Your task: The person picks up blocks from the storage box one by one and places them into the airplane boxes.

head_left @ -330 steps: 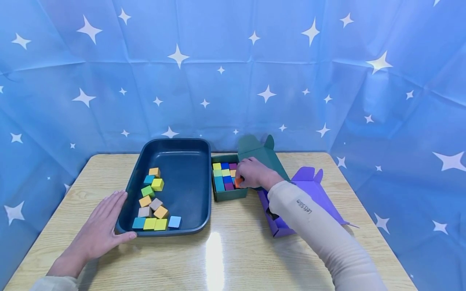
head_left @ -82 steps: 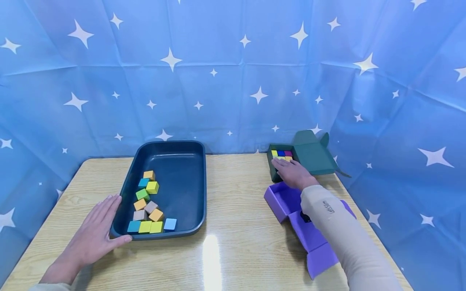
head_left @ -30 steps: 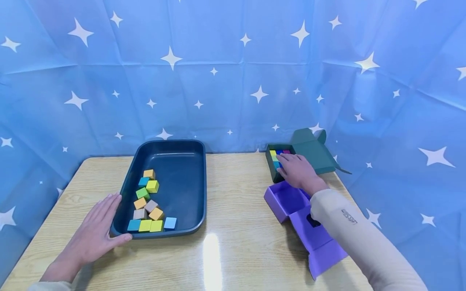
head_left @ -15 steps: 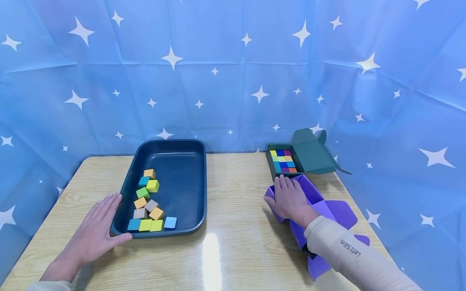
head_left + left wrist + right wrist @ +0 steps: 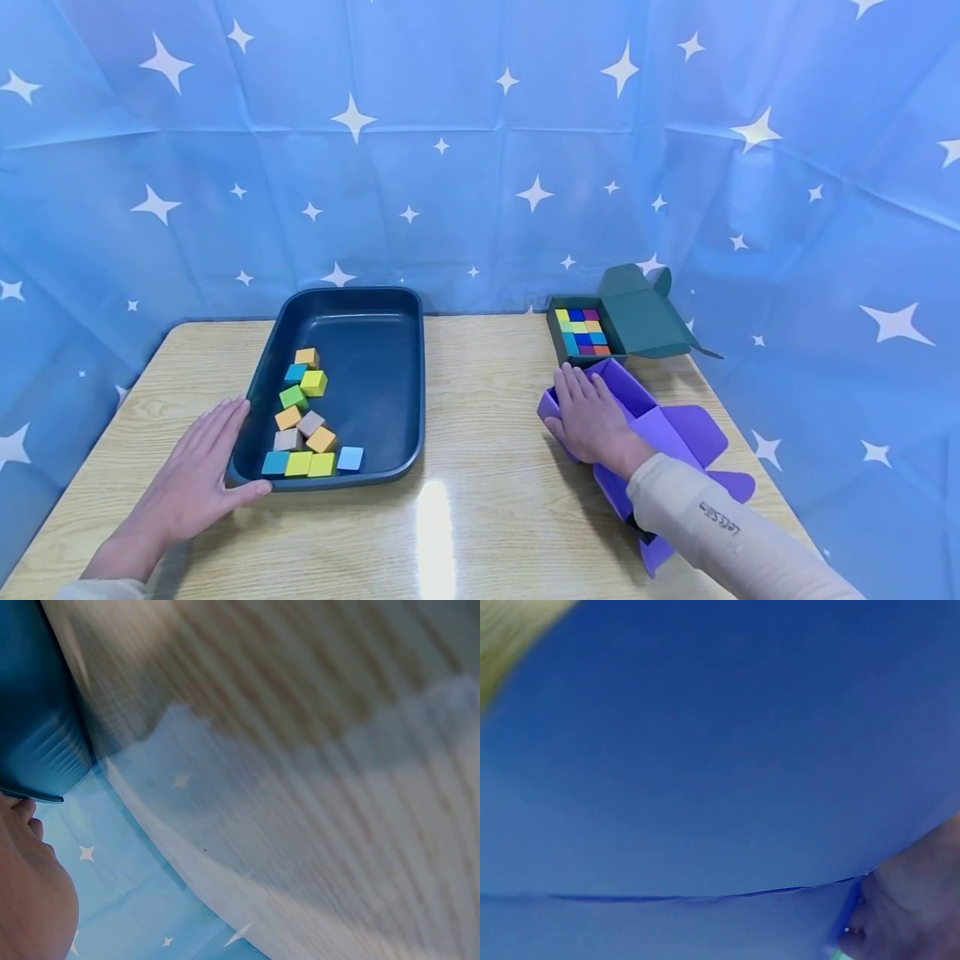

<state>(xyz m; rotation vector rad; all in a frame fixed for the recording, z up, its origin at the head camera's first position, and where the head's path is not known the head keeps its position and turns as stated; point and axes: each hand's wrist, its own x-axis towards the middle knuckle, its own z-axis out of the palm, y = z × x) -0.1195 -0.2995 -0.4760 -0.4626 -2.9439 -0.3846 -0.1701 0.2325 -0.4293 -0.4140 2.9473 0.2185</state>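
My right hand point(image 5: 592, 425) holds the near-left end of a purple cardboard box point(image 5: 630, 392), fingers over its far side and thumb at its left side. The box's lid and flaps hang open to the right. In the right wrist view, the purple card point(image 5: 705, 750) fills most of the picture, with part of the hand point(image 5: 915, 907) at its edge. My left hand point(image 5: 187, 479) rests with straight fingers against the left rim of a dark blue tray point(image 5: 375, 392). Several coloured cubes point(image 5: 313, 383) lie in the tray's left half and front.
Just behind the purple box stands an open green box point(image 5: 558, 333), with several coloured cubes point(image 5: 581, 329) in rows. Its lid point(image 5: 648, 321) lies out to the right, near the table's back-right corner. A starry blue curtain point(image 5: 450, 167) hangs behind the wooden table point(image 5: 480, 467).
The green box moved from beside the tray to the back right. My right hand then left its cubes for the purple box, whose flaps shifted and which slid slightly left. The left hand stayed.
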